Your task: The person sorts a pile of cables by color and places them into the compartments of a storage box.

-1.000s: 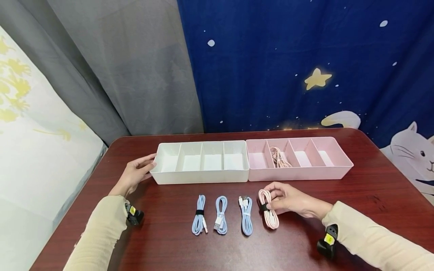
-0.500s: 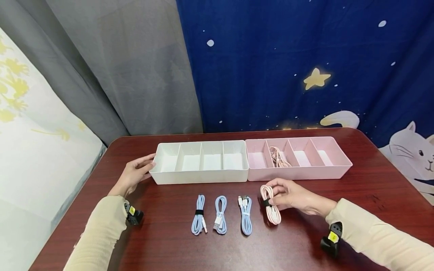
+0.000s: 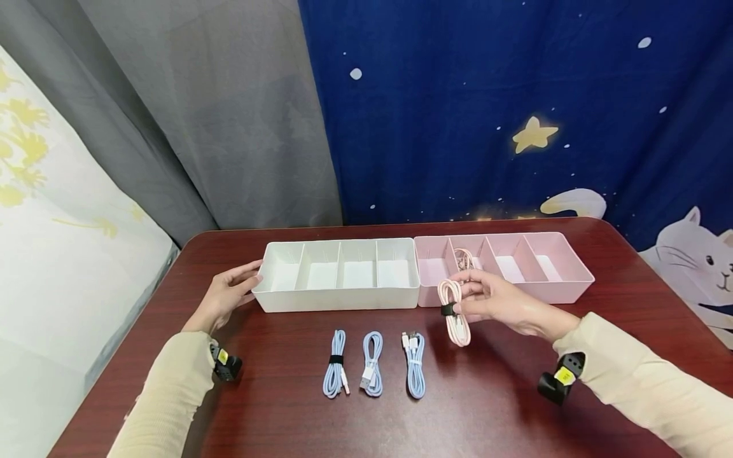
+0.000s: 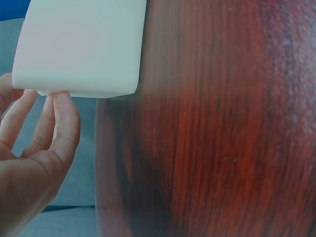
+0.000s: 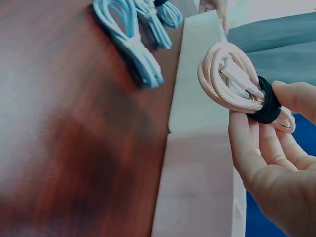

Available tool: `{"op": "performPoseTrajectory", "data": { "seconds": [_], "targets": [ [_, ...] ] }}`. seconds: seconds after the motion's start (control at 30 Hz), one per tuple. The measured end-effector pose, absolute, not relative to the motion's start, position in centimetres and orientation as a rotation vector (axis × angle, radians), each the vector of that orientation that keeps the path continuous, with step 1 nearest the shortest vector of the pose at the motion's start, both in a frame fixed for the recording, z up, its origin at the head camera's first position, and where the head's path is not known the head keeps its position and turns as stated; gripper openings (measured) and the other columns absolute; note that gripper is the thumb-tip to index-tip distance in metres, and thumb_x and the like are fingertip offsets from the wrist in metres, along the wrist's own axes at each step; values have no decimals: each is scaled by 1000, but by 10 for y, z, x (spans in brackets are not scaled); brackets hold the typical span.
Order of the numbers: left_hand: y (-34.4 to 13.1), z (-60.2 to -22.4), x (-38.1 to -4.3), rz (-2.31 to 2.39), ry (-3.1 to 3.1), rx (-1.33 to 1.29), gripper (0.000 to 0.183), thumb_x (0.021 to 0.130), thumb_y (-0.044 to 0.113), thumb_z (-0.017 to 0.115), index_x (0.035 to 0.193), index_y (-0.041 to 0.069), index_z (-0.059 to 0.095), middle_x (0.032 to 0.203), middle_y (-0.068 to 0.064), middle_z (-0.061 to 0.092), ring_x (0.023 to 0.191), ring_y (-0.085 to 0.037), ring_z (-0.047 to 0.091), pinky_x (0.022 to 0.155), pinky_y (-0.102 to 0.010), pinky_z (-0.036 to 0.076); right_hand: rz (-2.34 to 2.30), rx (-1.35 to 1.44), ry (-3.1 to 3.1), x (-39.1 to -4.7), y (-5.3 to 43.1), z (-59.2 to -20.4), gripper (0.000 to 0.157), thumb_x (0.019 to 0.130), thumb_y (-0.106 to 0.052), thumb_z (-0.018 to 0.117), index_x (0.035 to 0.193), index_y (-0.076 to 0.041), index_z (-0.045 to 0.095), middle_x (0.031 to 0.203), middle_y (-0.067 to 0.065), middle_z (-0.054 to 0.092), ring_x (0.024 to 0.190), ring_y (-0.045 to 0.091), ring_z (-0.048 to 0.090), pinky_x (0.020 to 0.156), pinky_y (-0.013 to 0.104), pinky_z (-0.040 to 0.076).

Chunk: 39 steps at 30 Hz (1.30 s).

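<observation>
Between thumb and fingers, my right hand (image 3: 504,306) pinches a coiled pale pink charging cable (image 3: 456,329), bound with a black strap (image 5: 267,102). The coil hangs tilted in front of the pink divided box (image 3: 532,293), overlapping its front wall. Another pink cable (image 3: 465,257) lies in that box's second compartment from the left, partly hidden by my hand. My left hand (image 3: 224,297) holds the left end of the white divided box (image 3: 338,300), thumb at the rim; in the left wrist view its fingertips (image 4: 63,98) meet the end wall.
Three coiled blue cables lie in a row in front of the white box: one with a black strap (image 3: 335,372), a middle one (image 3: 373,356) and one with a white tie (image 3: 415,372). The boxes stand end to end on the dark red table (image 3: 275,394); curtains (image 3: 401,127) hang behind.
My right hand has lifted the pink cable off the table, up and away toward the pink box. My left hand and both boxes have stayed in place.
</observation>
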<state>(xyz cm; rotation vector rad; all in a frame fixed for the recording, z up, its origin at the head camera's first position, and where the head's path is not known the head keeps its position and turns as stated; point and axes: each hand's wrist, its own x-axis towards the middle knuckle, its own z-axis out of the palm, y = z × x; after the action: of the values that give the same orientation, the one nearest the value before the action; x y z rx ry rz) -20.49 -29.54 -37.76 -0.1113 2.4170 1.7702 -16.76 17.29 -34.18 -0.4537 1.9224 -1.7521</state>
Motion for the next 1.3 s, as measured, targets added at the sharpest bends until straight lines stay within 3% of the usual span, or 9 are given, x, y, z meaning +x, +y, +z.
{"op": "performPoseTrajectory", "data": {
  "seconds": [0.93, 1.3],
  "targets": [
    [-295, -378, -206, 1765, 2413, -91, 56, 88, 30, 54, 137, 11, 35, 125, -19, 40, 91, -3, 53, 85, -37, 44, -1767, -382, 2057, -199, 177, -322, 53, 81, 6, 57, 125, 15, 29, 91, 5, 58, 82, 12, 59, 75, 36, 50],
    [-294, -378, -205, 1777, 2407, -99, 57, 87, 30, 56, 136, 10, 36, 119, -11, 44, 89, -1, 53, 83, -34, 46, -1757, -303, 2074, -212, 174, -312, 54, 81, 6, 58, 126, 10, 29, 91, 6, 57, 78, 18, 62, 73, 38, 50]
  ]
}}
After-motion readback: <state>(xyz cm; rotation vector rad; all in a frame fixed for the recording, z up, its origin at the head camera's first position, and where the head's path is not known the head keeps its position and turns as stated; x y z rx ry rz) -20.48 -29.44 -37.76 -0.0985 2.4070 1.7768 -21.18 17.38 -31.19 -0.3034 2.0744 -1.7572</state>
